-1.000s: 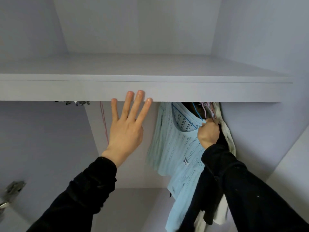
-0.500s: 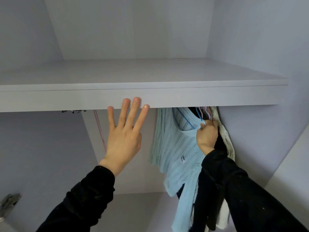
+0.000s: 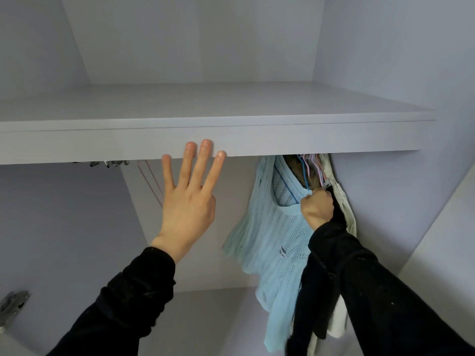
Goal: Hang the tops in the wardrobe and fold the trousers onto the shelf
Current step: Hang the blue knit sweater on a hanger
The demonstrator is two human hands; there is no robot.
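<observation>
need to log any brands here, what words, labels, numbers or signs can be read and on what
None can be read.
Small dark mark on the front of the blue top: looks like a logo, too small and blurred to read.
Shelf, wardrobe walls, the black garment and hangers: no text visible.
</observation>
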